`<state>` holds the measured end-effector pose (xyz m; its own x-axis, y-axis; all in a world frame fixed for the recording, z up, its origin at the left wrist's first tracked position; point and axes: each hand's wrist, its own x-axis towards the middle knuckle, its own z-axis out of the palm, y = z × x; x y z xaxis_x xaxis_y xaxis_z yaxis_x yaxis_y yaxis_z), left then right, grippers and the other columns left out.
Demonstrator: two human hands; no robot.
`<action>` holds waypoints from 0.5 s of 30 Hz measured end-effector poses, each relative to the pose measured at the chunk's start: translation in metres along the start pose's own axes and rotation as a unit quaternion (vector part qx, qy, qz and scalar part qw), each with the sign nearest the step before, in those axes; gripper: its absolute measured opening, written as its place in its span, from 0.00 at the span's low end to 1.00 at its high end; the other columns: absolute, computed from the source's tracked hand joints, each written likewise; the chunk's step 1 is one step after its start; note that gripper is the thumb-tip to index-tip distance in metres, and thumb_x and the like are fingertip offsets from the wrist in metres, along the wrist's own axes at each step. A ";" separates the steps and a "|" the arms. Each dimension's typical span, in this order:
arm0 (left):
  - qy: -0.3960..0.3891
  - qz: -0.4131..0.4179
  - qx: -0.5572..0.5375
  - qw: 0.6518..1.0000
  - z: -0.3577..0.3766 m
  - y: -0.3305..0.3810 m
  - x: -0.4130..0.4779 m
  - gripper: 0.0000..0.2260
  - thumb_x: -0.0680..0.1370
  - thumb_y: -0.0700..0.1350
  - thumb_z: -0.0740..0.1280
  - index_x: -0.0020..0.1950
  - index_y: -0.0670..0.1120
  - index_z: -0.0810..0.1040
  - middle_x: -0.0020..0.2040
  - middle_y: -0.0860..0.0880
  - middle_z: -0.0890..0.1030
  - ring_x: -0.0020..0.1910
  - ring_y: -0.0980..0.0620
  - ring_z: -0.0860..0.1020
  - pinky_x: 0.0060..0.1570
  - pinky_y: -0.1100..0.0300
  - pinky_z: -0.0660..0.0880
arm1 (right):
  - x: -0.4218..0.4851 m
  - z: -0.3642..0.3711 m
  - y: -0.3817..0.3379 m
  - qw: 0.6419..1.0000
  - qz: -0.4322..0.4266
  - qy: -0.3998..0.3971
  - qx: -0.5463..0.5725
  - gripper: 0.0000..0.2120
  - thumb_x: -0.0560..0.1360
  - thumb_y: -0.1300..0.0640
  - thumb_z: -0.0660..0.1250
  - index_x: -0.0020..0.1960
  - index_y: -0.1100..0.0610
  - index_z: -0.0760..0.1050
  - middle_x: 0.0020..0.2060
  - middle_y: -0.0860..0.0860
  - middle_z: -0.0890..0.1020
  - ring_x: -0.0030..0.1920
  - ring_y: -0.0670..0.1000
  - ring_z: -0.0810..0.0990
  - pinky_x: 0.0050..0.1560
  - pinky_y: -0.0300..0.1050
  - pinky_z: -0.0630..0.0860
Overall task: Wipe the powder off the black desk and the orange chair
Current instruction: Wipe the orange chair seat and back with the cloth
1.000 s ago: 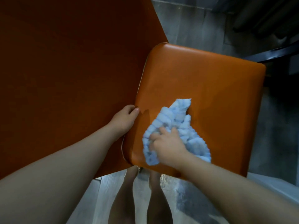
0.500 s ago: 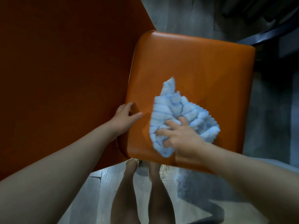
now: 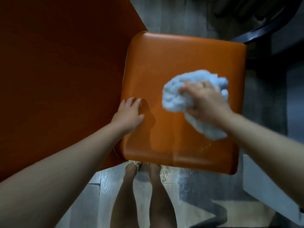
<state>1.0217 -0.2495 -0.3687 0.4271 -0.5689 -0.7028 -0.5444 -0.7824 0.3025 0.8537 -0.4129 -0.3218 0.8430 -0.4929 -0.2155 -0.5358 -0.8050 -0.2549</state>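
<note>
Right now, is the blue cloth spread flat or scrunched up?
Scrunched up. The blue cloth is bunched into a puffy lump under the right hand, which grips it on the orange seat.

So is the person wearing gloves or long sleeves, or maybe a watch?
No gloves. The left hand and right hand are bare, and no ring shows, though the right hand is a bit blurry. The left arm and right arm are bare too, right up to the picture's edge: no sleeves, watch or bracelet in sight.
</note>
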 end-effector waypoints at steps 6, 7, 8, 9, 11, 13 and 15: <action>-0.025 -0.019 0.108 0.994 -0.004 -0.002 0.018 0.31 0.79 0.55 0.60 0.77 0.50 0.50 0.78 0.51 0.48 0.75 0.45 0.56 0.69 0.49 0.62 | 0.037 0.029 0.043 0.975 0.170 -0.140 -0.008 0.28 0.70 0.44 0.68 0.67 0.39 0.62 0.76 0.41 0.46 0.75 0.61 0.45 0.64 0.71 0.57; -0.030 -0.021 0.132 0.991 -0.003 -0.003 0.017 0.31 0.79 0.56 0.60 0.77 0.49 0.50 0.78 0.51 0.48 0.75 0.46 0.57 0.67 0.50 0.64 | 0.028 0.036 0.039 0.974 0.192 -0.117 -0.013 0.29 0.70 0.43 0.68 0.67 0.38 0.61 0.76 0.42 0.46 0.74 0.62 0.48 0.64 0.69 0.58; -0.033 -0.024 0.147 0.988 -0.003 -0.005 0.016 0.31 0.79 0.57 0.60 0.77 0.49 0.50 0.78 0.52 0.47 0.74 0.46 0.59 0.66 0.50 0.66 | 0.017 0.042 0.032 0.972 0.216 -0.093 -0.012 0.29 0.70 0.44 0.68 0.68 0.39 0.61 0.76 0.45 0.47 0.73 0.63 0.52 0.64 0.66 0.60; -0.035 -0.026 0.154 0.987 -0.004 -0.005 0.015 0.32 0.79 0.57 0.60 0.77 0.49 0.50 0.78 0.53 0.46 0.74 0.46 0.59 0.66 0.50 0.66 | 0.003 0.046 0.022 0.970 0.230 -0.074 -0.008 0.29 0.70 0.46 0.68 0.68 0.40 0.62 0.76 0.47 0.50 0.70 0.65 0.56 0.63 0.63 0.63; -0.043 -0.026 0.155 0.987 -0.005 -0.005 0.014 0.33 0.78 0.58 0.60 0.78 0.49 0.49 0.78 0.53 0.45 0.74 0.45 0.59 0.65 0.50 0.67 | -0.029 0.055 0.005 0.981 0.183 -0.065 -0.017 0.28 0.70 0.51 0.68 0.68 0.43 0.65 0.75 0.50 0.56 0.64 0.66 0.63 0.58 0.58 0.70; -0.053 -0.026 0.148 0.987 -0.006 -0.005 0.015 0.35 0.78 0.59 0.61 0.78 0.49 0.48 0.78 0.53 0.44 0.75 0.46 0.58 0.66 0.51 0.66 | -0.055 0.057 -0.002 0.992 0.100 -0.074 0.008 0.27 0.69 0.55 0.68 0.67 0.44 0.68 0.72 0.50 0.62 0.60 0.63 0.67 0.53 0.54 0.73; -0.058 -0.022 0.152 0.986 -0.006 -0.006 0.015 0.36 0.77 0.60 0.61 0.78 0.50 0.48 0.78 0.54 0.44 0.74 0.46 0.58 0.65 0.52 0.67 | -0.050 0.046 0.008 0.990 0.106 -0.032 0.085 0.29 0.67 0.59 0.70 0.66 0.48 0.68 0.69 0.51 0.68 0.60 0.63 0.69 0.56 0.56 0.72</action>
<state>1.0354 -0.2552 -0.3772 0.3793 -0.4897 -0.7851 -0.7265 -0.6831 0.0750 0.8052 -0.3790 -0.3566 0.7091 -0.6180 -0.3395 -0.7051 -0.6157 -0.3518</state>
